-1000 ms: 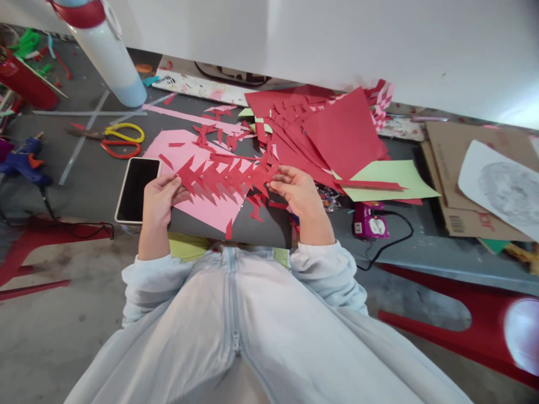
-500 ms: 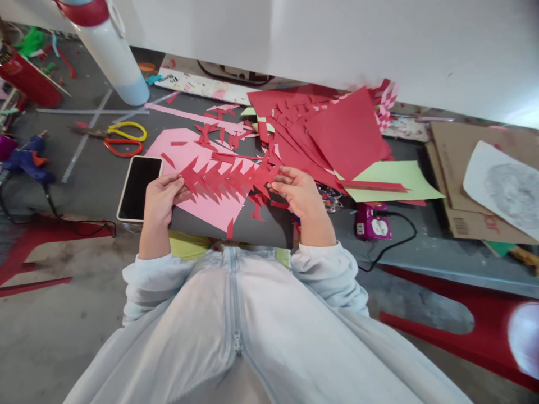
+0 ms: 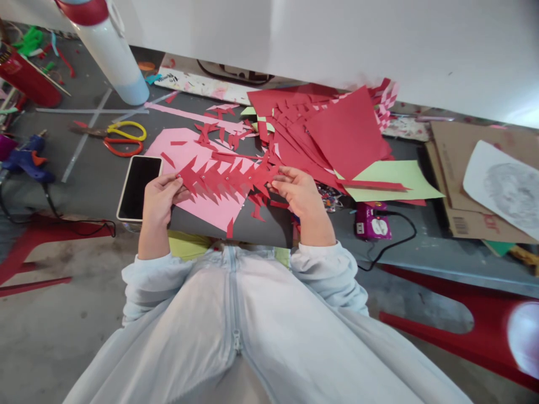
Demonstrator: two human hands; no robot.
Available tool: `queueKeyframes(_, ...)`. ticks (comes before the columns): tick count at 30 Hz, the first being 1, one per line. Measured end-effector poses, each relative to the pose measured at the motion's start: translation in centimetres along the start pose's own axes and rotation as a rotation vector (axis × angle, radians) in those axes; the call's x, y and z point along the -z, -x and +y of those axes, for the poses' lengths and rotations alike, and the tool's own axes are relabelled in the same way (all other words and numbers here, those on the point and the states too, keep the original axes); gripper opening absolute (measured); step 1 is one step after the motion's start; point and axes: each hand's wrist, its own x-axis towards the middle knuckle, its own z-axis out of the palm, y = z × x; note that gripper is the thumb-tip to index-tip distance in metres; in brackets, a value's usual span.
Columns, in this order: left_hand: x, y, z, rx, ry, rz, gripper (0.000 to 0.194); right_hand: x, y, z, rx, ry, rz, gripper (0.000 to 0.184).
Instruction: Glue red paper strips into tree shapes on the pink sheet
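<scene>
A red paper cut-out with jagged, arrow-like points stretches sideways between both hands, just above a pink sheet on a black sheet. My left hand pinches its left end, fingers closed. My right hand pinches its right end, fingers curled. A black phone lies face up right beside my left hand. Red paper scraps are scattered behind the cut-out.
A pile of red sheets and a green sheet lie at the right. Yellow-and-red scissors, a white bottle, a blue glue gun, a purple device with a cable and cardboard surround the work spot.
Nothing has visibly changed apart from a slight shift of the camera; both hands keep hold of the red cut-out.
</scene>
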Motion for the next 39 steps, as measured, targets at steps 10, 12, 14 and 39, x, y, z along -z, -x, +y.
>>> queueKeyframes(10,-0.2,0.1,0.0,0.010,-0.041,-0.015,0.030,-0.1,0.1,0.3,0.016,-0.026,0.015,0.050)
queueKeyframes(12,-0.2,0.2,0.1,0.006,-0.033,-0.021,0.030,-0.2,0.2,0.2,0.017,-0.046,0.031,0.050)
queueKeyframes(14,-0.2,0.4,0.3,-0.001,-0.021,-0.021,0.029,-0.2,0.3,0.2,0.026,-0.067,0.037,0.050)
queueKeyframes(39,0.4,1.0,1.5,-0.040,-0.054,0.055,0.022,-1.0,1.1,-0.6,0.061,-0.001,0.047,0.048)
